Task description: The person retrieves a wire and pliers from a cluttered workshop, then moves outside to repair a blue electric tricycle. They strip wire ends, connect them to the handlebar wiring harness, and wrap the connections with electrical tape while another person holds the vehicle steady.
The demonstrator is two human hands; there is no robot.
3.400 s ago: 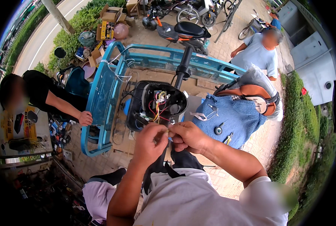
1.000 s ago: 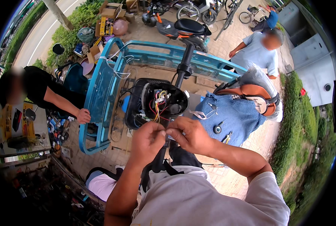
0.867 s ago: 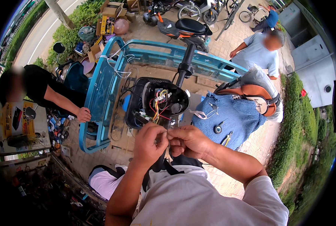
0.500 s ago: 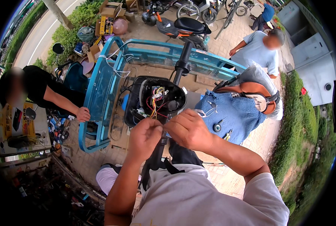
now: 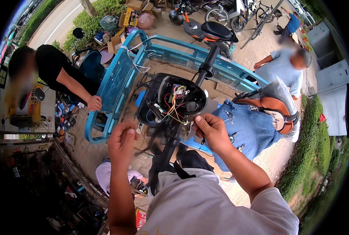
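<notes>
An open black handlebar housing (image 5: 153,88) sits in front of me, with a tangle of yellow, red and white wires (image 5: 177,98) spilling from it. The black handlebar (image 5: 172,139) runs through it, its far grip (image 5: 210,58) pointing away. My left hand (image 5: 123,143) is raised at the housing's near left, apart from it, closed with thumb against fingers; a small pale bit shows at the fingertips. My right hand (image 5: 213,133) is beside the housing's near right corner, where the wire ends hang. Its thumb presses on curled fingers; what they hold is hidden.
A blue metal cart frame (image 5: 121,94) surrounds the housing. A blue cloth (image 5: 247,127) on the right carries small tools, beside a brown seat (image 5: 274,109). One person's hand (image 5: 94,103) rests on the frame; another person (image 5: 280,66) stands far right. Someone crouches (image 5: 106,176) near left.
My hands were together over the near handlebar and have come apart, left hand leftward, right hand rightward. The view has shifted, moving the housing rightward. A crouching person now shows more.
</notes>
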